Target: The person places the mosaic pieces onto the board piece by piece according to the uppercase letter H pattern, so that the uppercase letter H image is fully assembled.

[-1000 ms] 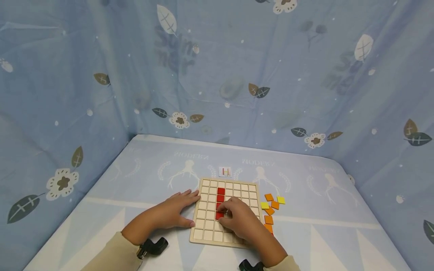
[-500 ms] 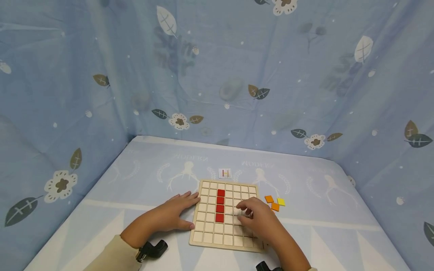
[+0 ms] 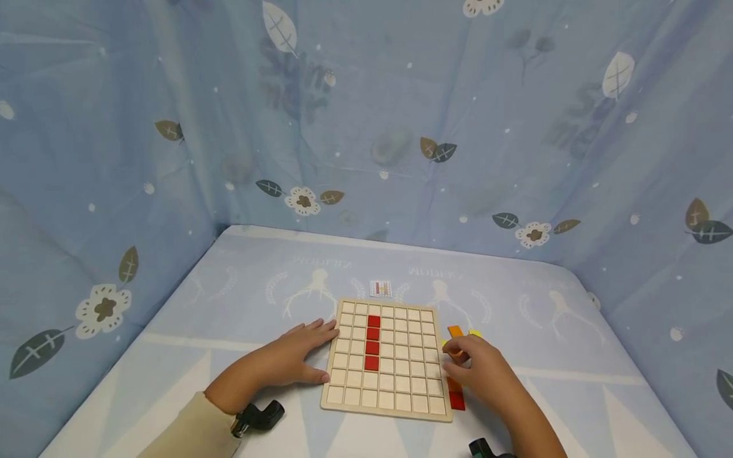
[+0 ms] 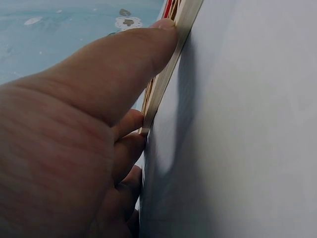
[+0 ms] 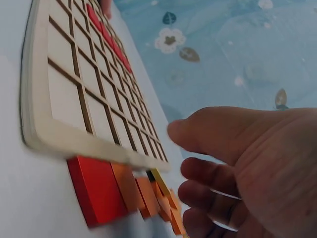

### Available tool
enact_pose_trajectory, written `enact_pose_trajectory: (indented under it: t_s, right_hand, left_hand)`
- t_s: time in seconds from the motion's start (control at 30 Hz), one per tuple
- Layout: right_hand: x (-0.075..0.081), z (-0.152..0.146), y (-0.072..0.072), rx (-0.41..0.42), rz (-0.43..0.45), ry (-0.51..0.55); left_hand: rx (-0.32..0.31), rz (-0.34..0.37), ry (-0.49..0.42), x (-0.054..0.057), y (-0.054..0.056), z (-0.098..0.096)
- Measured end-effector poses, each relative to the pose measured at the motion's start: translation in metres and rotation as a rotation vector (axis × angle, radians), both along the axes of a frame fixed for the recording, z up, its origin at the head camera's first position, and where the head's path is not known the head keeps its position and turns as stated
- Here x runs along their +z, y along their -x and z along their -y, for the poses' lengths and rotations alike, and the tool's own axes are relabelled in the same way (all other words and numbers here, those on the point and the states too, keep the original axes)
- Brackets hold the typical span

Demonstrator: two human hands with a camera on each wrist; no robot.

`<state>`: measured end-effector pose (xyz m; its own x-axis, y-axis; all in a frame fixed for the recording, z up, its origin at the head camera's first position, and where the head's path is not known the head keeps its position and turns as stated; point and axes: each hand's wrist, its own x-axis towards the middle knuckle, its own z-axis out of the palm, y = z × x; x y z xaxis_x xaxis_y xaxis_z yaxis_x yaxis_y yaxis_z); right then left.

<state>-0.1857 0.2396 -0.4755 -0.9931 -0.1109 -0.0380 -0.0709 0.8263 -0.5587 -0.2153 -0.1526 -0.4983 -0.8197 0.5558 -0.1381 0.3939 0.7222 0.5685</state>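
Note:
A square wooden grid board (image 3: 395,385) lies on the table, with a column of red tiles (image 3: 373,347) set in its cells. My left hand (image 3: 294,359) rests at the board's left edge, thumb and fingertips touching its rim. Right of the board, my right hand (image 3: 482,366) is over a loose group of tiles, thumb and fingers curved but apart, holding nothing. Under and beside it are orange tiles (image 5: 147,197), partly hidden in the head view, a yellow tile (image 3: 475,333) and a red tile (image 3: 456,400) close to the board's right edge.
A small printed card (image 3: 380,289) with a coloured grid lies just behind the board. Patterned blue cloth (image 3: 366,127) hangs around the back and sides of the table. Black wrist mounts (image 3: 259,417) sit by the wrists.
My right hand has moved right, from the red column across the board to the loose tiles. The left hand stays at the board's left edge. The red column looks the same.

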Motion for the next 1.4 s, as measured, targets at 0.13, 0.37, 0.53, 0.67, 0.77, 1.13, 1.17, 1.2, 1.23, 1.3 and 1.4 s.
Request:
enact_pose_trajectory:
  t_s: [0.13,0.37,0.53,0.67,0.77,1.13,1.17,1.2,1.23,1.3,1.4]
  right_hand:
    - [-0.005,-0.010,0.000,-0.017,0.038,-0.034]
    - [-0.006,-0.023,-0.004,-0.007,0.120,-0.052]
    - [-0.008,-0.029,-0.007,0.020,0.134,-0.018]
    - [-0.011,-0.034,-0.012,0.082,0.134,0.021]
    - [-0.013,-0.037,-0.016,0.127,0.124,0.024]
    - [-0.017,-0.036,-0.019,0.179,0.126,-0.020]
    - [-0.017,-0.036,-0.020,0.177,0.128,-0.021]
    - [-0.017,-0.036,-0.020,0.176,0.130,-0.024]
    - [-0.017,-0.036,-0.021,0.173,0.131,-0.026]
    - [-0.017,-0.036,-0.022,0.166,0.135,-0.027]
    - [-0.017,-0.036,-0.021,0.146,0.145,-0.032]
  left_hand:
    - [0.012,0.003,0.008,0.000,-0.002,0.001]
    - [0.005,-0.009,0.000,0.000,-0.001,0.001]
    - [-0.003,-0.006,-0.009,0.003,0.001,0.000]
    - [-0.002,0.008,-0.007,0.004,0.001,0.000]
    - [-0.006,0.008,-0.010,0.003,0.001,0.000]
    - [-0.001,0.001,0.001,0.004,0.000,-0.001]
    - [-0.001,0.003,0.001,0.004,-0.001,-0.001]
    - [-0.001,0.004,0.001,0.004,-0.001,-0.001]
    - [0.000,0.005,0.000,0.004,-0.001,-0.001]
    - [-0.001,0.005,-0.001,0.004,-0.001,-0.001]
    - [-0.005,0.002,-0.001,0.002,0.000,-0.001]
